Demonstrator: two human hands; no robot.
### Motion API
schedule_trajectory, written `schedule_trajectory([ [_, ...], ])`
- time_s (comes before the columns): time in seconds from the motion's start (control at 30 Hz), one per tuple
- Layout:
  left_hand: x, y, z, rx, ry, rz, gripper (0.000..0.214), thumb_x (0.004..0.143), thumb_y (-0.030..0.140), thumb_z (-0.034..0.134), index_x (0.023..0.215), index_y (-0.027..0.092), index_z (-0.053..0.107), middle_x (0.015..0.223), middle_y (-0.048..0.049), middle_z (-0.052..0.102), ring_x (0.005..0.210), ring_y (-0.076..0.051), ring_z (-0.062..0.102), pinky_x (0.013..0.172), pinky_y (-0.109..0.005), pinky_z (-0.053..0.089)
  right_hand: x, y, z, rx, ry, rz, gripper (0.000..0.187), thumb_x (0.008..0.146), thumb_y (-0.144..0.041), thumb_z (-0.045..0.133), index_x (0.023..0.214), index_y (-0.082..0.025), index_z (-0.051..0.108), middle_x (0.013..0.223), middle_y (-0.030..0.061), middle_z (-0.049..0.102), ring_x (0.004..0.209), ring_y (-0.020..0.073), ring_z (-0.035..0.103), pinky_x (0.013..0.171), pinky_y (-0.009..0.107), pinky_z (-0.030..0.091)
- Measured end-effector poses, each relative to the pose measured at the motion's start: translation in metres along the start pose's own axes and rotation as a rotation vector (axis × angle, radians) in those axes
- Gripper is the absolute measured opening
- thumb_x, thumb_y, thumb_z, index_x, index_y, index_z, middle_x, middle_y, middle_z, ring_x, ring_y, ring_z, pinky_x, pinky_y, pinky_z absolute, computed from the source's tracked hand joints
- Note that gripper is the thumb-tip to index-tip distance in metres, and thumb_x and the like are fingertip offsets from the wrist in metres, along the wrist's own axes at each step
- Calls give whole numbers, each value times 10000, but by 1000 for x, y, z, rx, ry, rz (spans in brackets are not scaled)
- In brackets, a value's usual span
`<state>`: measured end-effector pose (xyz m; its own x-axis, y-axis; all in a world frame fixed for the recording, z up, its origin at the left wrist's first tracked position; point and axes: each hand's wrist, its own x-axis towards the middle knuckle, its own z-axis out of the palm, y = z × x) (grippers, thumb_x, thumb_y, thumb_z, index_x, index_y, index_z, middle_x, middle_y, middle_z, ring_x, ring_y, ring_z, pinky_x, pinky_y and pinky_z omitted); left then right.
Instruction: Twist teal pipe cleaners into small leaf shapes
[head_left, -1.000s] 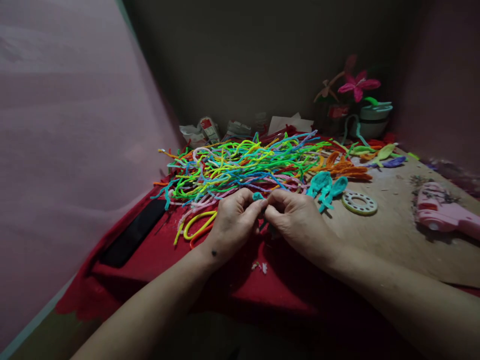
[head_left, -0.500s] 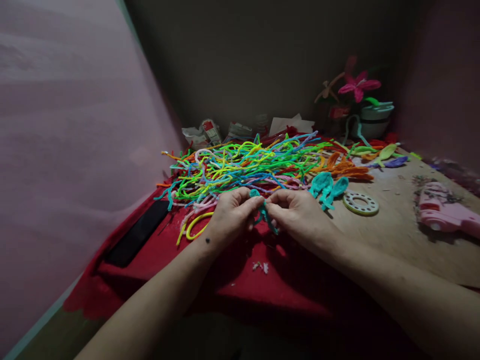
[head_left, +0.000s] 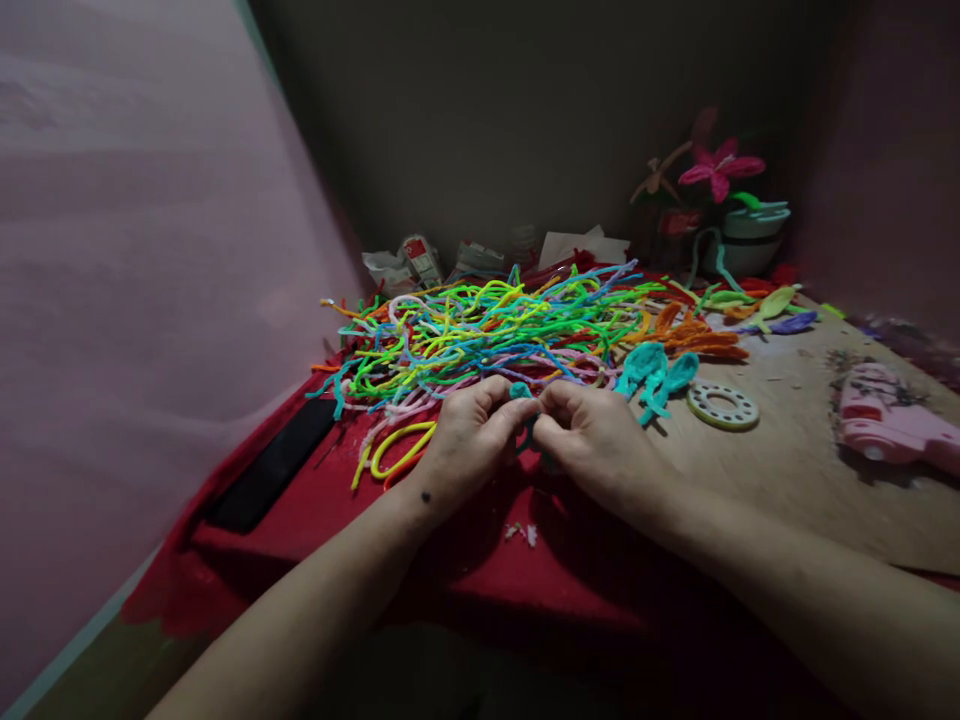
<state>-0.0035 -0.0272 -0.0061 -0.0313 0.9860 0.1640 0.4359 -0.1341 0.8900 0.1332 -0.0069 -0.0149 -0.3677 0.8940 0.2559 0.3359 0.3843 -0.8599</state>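
Teal chenille piece [head_left: 519, 391] pinched by both left fingers [head_left: 516, 411] and right fingers [head_left: 552, 436], equally near; I can't make out its long axis.

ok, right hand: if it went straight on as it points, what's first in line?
Most likely the left hand: it sits directly ahead of the right hand, at the teal fuzzy piece. Depth is unclear, so I can't tell whether they touch.
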Motion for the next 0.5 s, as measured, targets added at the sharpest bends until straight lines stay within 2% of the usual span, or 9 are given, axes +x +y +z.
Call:
schedule_trajectory([
  [0.1, 1, 4, -7, -66, -53, -70, 298, 748, 337, 567, 547, 163, 433, 414, 59, 427, 382, -57, 375, 405, -199, 272, 3, -3, -5, 349, -163, 215, 85, 698, -193, 504, 624, -161, 531, 491, -22, 498, 434, 86, 443, 443, 210, 342],
  [0.17, 2, 5, -11, -116, -95, -89, 297, 736, 354, 584, 550, 156, 465, 405, 52, 439, 373, -59, 376, 398, -201, 265, 6, -4, -7, 466, -217, 276, 119, 692, -241, 557, 622, -146, 556, 486, -22, 504, 410, 75, 429, 416, 203, 334],
  [0.37, 3, 1, -12, -279, -119, -100, 201, 689, 307, 640, 633, 138, 547, 525, 38, 505, 455, -52, 414, 454, -189, 303, 5, 0, -4, 494, -224, 281, 147, 661, -217, 601, 543, -141, 555, 427, -45, 471, 372, 51, 382, 387, 189, 300],
  [0.5, 3, 3, -6, -194, 27, -52, 230, 633, 262, 686, 536, 125, 528, 475, 58, 428, 442, -36, 349, 435, -185, 265, 2, -3, -1, 417, -192, 293, 211, 678, -162, 543, 475, -155, 488, 377, -51, 451, 326, 49, 366, 351, 184, 269],
])
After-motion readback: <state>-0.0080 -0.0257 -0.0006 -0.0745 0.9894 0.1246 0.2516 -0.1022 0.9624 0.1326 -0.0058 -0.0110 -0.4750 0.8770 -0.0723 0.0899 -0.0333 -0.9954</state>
